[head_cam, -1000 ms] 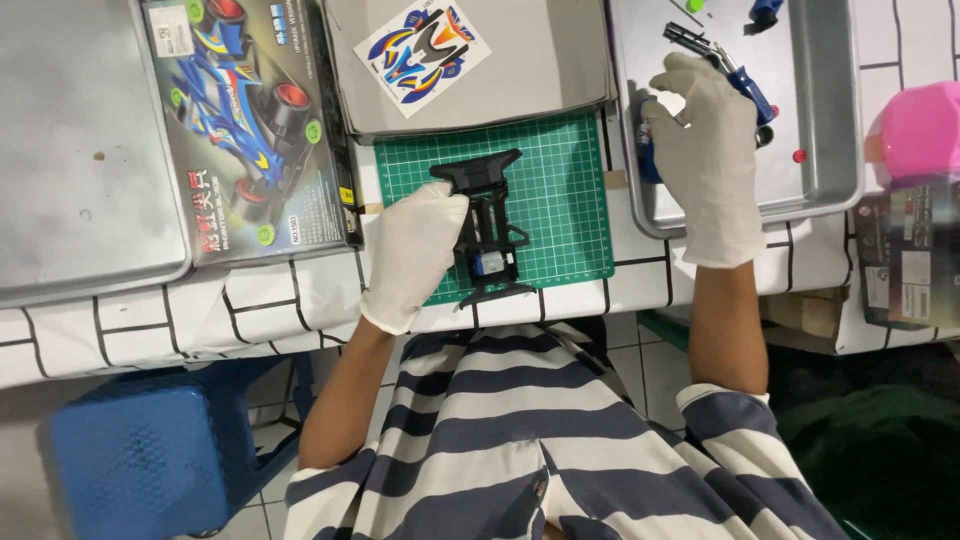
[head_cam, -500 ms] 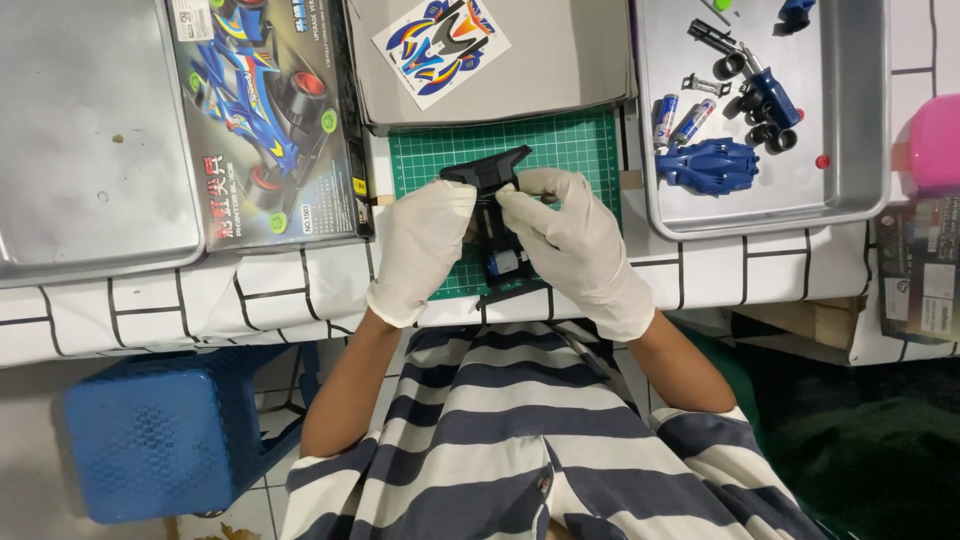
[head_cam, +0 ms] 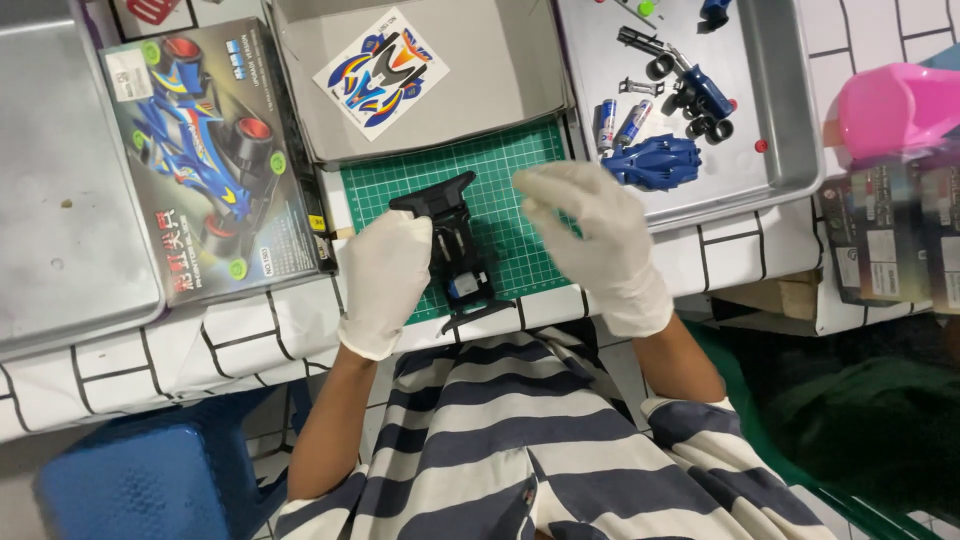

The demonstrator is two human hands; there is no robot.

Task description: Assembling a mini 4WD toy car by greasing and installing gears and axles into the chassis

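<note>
A black toy-car chassis [head_cam: 457,250] lies on a green cutting mat [head_cam: 510,170] at the table's near edge. My left hand [head_cam: 385,278], in a white glove, grips the chassis along its left side. My right hand [head_cam: 592,238], also gloved, hovers just right of the chassis over the mat's right edge. Its fingers are spread and loosely bent, and nothing shows in them. Just beyond its fingertips a blue car body shell [head_cam: 655,162] rests in a metal tray [head_cam: 790,150].
The tray also holds two batteries [head_cam: 615,122] and dark wheel and axle parts [head_cam: 690,90]. A sticker sheet [head_cam: 380,72] lies on a grey lid behind the mat. The kit box [head_cam: 210,160] sits left, beside another metal tray [head_cam: 60,220]. A pink container [head_cam: 890,105] stands far right.
My right hand came back from the tray to the chassis, then lifted off it to the right. The left hand stayed on the chassis.
</note>
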